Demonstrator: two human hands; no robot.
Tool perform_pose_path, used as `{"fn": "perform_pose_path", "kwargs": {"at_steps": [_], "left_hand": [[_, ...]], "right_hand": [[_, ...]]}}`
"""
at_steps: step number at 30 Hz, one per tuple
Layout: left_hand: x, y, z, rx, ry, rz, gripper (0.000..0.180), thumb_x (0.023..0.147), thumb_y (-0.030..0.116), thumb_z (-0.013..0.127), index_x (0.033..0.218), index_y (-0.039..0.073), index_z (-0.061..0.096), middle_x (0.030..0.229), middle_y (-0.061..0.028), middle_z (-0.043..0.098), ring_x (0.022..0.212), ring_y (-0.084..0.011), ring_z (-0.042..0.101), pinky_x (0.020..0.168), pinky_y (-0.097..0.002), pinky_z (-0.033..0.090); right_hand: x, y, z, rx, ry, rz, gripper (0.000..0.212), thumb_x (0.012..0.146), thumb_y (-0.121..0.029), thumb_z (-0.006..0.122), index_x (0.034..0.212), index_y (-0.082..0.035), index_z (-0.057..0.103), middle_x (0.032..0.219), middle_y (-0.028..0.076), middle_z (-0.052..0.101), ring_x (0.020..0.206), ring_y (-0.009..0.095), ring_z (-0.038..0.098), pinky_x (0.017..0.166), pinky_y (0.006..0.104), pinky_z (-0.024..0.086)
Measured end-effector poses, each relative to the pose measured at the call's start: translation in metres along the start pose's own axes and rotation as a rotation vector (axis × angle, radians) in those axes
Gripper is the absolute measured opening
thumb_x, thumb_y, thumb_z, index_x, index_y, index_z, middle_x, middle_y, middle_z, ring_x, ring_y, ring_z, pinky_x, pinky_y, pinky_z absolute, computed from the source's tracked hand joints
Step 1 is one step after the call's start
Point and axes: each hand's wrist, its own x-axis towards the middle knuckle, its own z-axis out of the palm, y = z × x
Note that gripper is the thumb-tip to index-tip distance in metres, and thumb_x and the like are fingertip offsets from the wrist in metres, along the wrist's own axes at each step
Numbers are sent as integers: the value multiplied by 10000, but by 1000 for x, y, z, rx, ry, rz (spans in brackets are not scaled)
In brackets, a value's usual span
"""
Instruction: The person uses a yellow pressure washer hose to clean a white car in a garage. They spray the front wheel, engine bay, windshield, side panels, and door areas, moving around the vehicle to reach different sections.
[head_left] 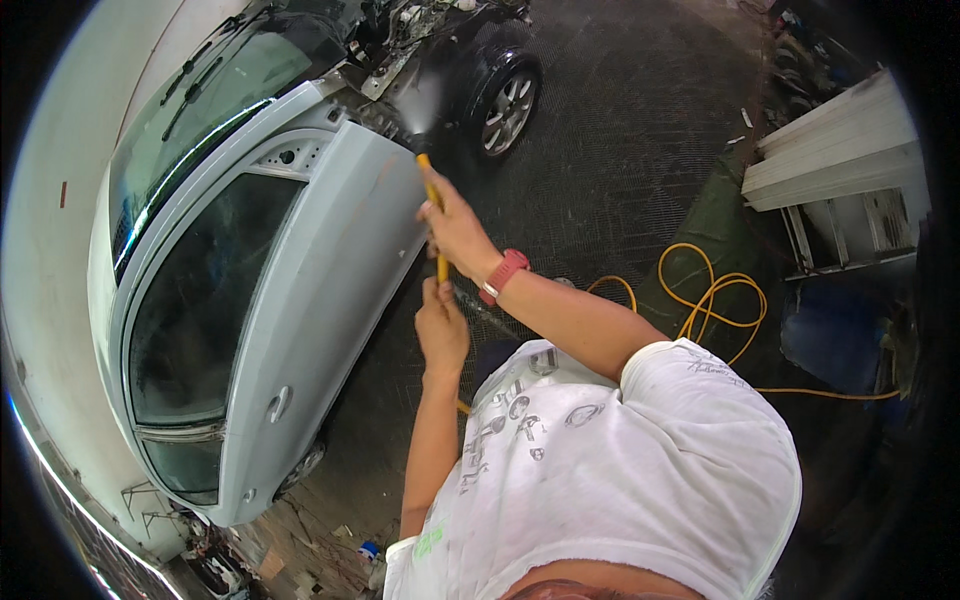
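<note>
Both hands grip a thin yellow spray wand [436, 215], one above the other along its length. The right hand [455, 232], wearing a red wristband [503, 274], is closed around the upper part nearer the nozzle; the left hand [441, 325] is closed round the lower end. The wand runs almost straight up from the grip, its tip pointing at the front edge of a pale grey car door [320, 290], where a cone of mist [422, 105] blows out. The door looks smooth and matt. A coiled yellow hose [712, 300] lies on the dark, ribbed floor [620, 150] to the right.
</note>
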Motion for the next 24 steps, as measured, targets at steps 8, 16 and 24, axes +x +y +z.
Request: {"fn": "perform_pose_path", "kwargs": {"at_steps": [8,16,24], "left_hand": [[-99,-131,7,-65,-432,-413,429,1096,417,528,985,13,621,750,-242,606,704,-437,624,656,-480,477],[-309,-235,-5,98,-178,-729,420,1099,417,526,969,27,609,757,-204,625,696,-374,643,635,-456,480],[-310,-172,-29,235,-24,-795,424,1102,417,521,965,24,603,752,-194,624,684,-353,640,623,-449,477]], "right_hand": [[112,-11,-37,-309,263,-223,378,1078,-227,541,1415,-54,530,901,94,609,695,189,554,591,349,459],[150,29,-16,-209,291,-200,375,1106,-319,496,1379,-97,624,844,39,594,625,146,534,544,315,450],[129,59,8,389,107,107,342,1118,-257,523,1445,-158,553,798,-2,541,547,81,434,480,265,384]]}}
